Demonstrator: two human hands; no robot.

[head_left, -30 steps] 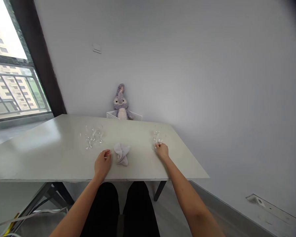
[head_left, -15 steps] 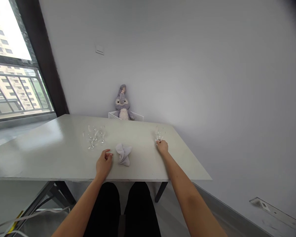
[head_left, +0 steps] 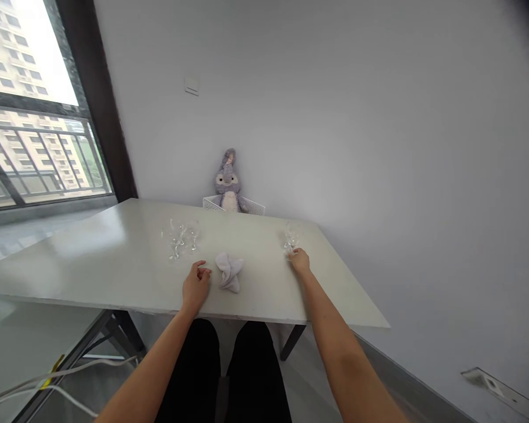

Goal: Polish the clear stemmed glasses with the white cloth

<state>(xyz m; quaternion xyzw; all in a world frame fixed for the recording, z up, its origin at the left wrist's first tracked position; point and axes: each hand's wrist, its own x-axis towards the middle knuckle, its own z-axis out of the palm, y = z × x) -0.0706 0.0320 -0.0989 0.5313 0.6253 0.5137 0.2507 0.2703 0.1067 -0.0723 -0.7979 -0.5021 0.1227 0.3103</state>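
At the right of the table, my right hand (head_left: 300, 261) has its fingers closed at the foot of a clear wine glass (head_left: 291, 239). The glass stands upright, and others close by overlap it, so I cannot tell them apart well. My left hand (head_left: 197, 284) rests on the tabletop with loosely bent fingers apart and nothing in them. Just right of it lies a crumpled pale grey cloth (head_left: 230, 272), not touched by either hand. Beyond my left hand several clear stemmed glasses (head_left: 175, 247) stand in a group.
The white table (head_left: 255, 302) has its front edge just before my knees. Behind it, a grey plush toy (head_left: 229, 185) sits in a white perforated basket (head_left: 255, 208) against the wall. A window (head_left: 30, 141) is at the left; white cables (head_left: 88, 364) hang low left.
The whole view has shifted, so the table and things on it appear a little further right. Both hands keep about the same places by the glass and the cloth.
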